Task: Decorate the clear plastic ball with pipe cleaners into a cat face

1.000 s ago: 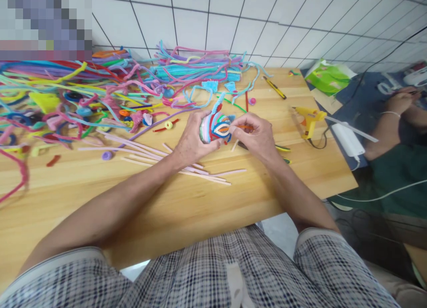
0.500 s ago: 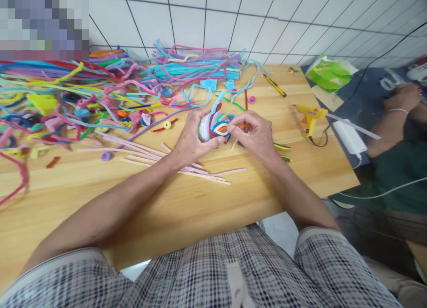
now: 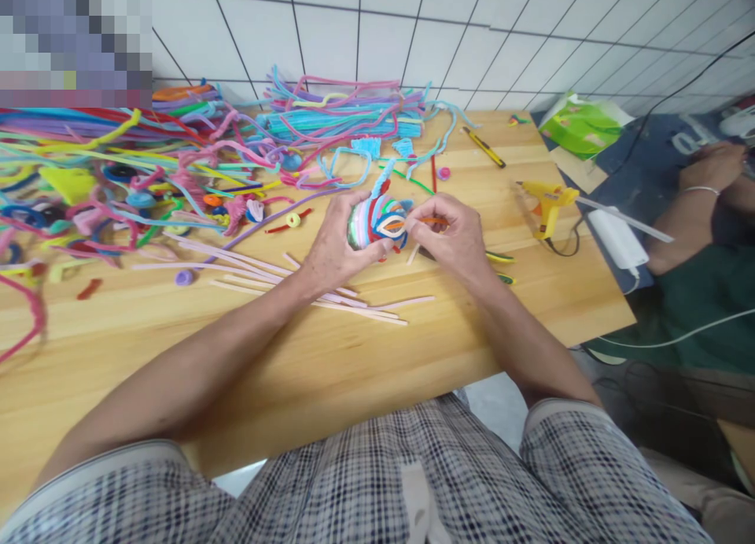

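Note:
My left hand [image 3: 337,244] is wrapped round a rounded craft piece [image 3: 375,217] built from striped pipe cleaners in pink, red, blue, white and green. A light-blue stem sticks up from its top. At the piece's right side, my right hand [image 3: 451,233] pinches an orange pipe cleaner [image 3: 435,221], whose inner end lies against the white and blue loops. The right fingers partly cover where the two meet. Below both hands, several pale pink pipe cleaners [image 3: 277,277] lie on the wooden table [image 3: 354,371].
Heaps of coloured pipe cleaners [image 3: 348,123] line the tiled wall. A yellow utility knife [image 3: 484,148] and a yellow hot glue gun [image 3: 547,202] lie to the right, near a white power strip [image 3: 618,240]. Another person's arm [image 3: 696,214] rests at the far right.
The orange pipe cleaner now shows further inside the white loop on the craft piece. Both hands keep nearly the same place, and the view has shifted slightly.

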The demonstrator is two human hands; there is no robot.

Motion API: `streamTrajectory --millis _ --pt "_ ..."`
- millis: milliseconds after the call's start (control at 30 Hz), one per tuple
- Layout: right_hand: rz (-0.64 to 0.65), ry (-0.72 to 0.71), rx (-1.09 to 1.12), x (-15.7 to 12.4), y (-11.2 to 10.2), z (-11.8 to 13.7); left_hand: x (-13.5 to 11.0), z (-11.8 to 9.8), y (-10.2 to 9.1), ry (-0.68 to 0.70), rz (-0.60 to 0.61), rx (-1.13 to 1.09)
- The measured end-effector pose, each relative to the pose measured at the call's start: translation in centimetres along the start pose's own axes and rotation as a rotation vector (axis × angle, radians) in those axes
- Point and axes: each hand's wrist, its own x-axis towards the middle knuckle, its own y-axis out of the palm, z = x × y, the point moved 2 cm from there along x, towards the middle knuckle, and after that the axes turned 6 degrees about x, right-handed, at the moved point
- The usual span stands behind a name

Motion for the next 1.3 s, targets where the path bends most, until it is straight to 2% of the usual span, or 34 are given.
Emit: streamTrajectory --millis 267,500,1300 --pt "0.044 0.04 0.106 0.2 -0.1 0.4 0.0 0.1 0.1 0.019 -0.009 0.021" --pt "0.04 0.064 0.112 0.2 0.0 0.3 0.0 0.1 0.0 -0.007 0.007 0.014" --pt "-0.001 -0.021 -0.031 0.0 0.2 -0.6 0.2 0.0 -0.2 0.005 -0.005 0.026"
